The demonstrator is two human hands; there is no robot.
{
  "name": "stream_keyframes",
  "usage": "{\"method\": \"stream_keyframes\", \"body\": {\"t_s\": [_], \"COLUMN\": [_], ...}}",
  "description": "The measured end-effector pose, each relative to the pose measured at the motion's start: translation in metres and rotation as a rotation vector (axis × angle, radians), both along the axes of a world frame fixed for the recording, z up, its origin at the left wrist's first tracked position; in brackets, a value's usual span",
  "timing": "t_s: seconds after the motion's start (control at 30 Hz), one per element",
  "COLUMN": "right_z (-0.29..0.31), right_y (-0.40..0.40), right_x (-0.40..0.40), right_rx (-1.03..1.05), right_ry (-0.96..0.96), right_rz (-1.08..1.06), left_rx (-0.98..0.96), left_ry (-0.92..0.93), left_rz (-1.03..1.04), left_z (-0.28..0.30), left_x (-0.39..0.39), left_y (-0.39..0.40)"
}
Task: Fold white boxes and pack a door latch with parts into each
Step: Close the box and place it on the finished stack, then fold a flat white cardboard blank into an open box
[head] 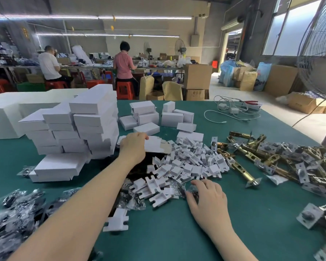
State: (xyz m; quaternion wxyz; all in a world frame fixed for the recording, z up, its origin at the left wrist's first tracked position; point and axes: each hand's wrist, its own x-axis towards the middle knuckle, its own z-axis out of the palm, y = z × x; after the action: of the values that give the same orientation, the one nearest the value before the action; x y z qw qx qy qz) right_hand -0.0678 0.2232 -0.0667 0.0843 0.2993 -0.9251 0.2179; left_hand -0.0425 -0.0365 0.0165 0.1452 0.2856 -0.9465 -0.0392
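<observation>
I am reaching my left hand (133, 146) out to a flat white cardboard box blank with a brown inner flap (156, 146), and my fingers are curling over its near edge to lift it from the green table mat (177, 238). My right hand (207, 198) is resting with fingers bent on a small clear plastic bag of dark parts (191, 193); I cannot tell whether I am pinching it yet.

I am judging the job well under way but far from finished. A tall stack of long closed white boxes (79, 129) is standing to my left, too many and too overlapped to count, perhaps two dozen or more. About ten short folded white boxes (149, 117) are lying beyond the blank. Still waiting are a heap of small white cardboard inserts (186, 166), dozens of them, a tangle of brass-coloured door latches with silver plates (271, 157), beyond counting, and more bagged dark parts (17, 213) at my left elbow.
</observation>
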Motion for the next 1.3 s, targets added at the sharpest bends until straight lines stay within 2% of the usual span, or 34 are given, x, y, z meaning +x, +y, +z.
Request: {"method": "stream_keyframes", "body": {"t_s": [0.07, 0.13, 0.3, 0.37, 0.4, 0.47, 0.53, 0.57, 0.67, 0.73, 0.77, 0.83, 1.0, 1.13, 1.3], "right_z": [0.000, 0.000, -0.002, -0.002, -0.002, -0.001, 0.002, 0.003, 0.009, 0.016, 0.019, 0.019, 0.008, 0.010, 0.007], "right_y": [-0.001, -0.001, -0.002, -0.001, -0.001, -0.002, -0.002, -0.001, 0.004, 0.006, 0.007, 0.007, 0.007, 0.009, 0.008], "right_x": [-0.002, -0.002, -0.003, -0.003, -0.002, -0.001, 0.002, 0.003, 0.006, 0.008, 0.009, 0.014, 0.020, 0.018, 0.018], "right_rx": [0.000, 0.004, -0.008, -0.020, -0.027, -0.046, -0.088, -0.130, -0.298, -0.450, -0.530, -0.611, -0.598, -0.635, -0.672], "right_ry": [0.008, 0.006, 0.000, 0.009, 0.010, 0.025, 0.047, 0.051, 0.006, -0.162, -0.275, -0.451, -0.474, -0.481, -0.504], "right_rz": [0.013, 0.023, 0.029, 0.024, 0.024, 0.024, 0.024, 0.028, 0.078, 0.130, 0.133, 0.114, 0.135, 0.193, 0.197], "left_rx": [0.019, 0.043, -0.290, -0.323, -0.309, -0.158, 0.145, 0.285, 0.743, 1.061, 1.153, 1.219, 1.207, 1.196, 1.035], "left_ry": [-0.279, -0.431, -0.323, -0.174, -0.036, 0.381, 0.727, 0.812, 0.917, 0.949, 0.936, 0.891, 0.717, 0.638, 0.710], "left_rz": [-0.010, 0.004, 0.038, 0.072, 0.085, 0.057, 0.001, -0.025, -0.035, -0.015, -0.019, -0.056, -0.403, -0.383, -0.316], "left_z": [-0.008, -0.019, -0.022, -0.017, -0.013, -0.006, 0.001, 0.004, -0.003, -0.020, -0.032, -0.055, -0.074, -0.076, -0.078], "left_x": [-0.010, -0.014, -0.007, 0.000, 0.003, 0.012, 0.018, 0.021, 0.031, 0.042, 0.047, 0.055, 0.071, 0.078, 0.074], "left_y": [-0.009, -0.013, -0.010, -0.004, 0.001, 0.014, 0.034, 0.045, 0.077, 0.099, 0.109, 0.125, 0.130, 0.129, 0.134]}}
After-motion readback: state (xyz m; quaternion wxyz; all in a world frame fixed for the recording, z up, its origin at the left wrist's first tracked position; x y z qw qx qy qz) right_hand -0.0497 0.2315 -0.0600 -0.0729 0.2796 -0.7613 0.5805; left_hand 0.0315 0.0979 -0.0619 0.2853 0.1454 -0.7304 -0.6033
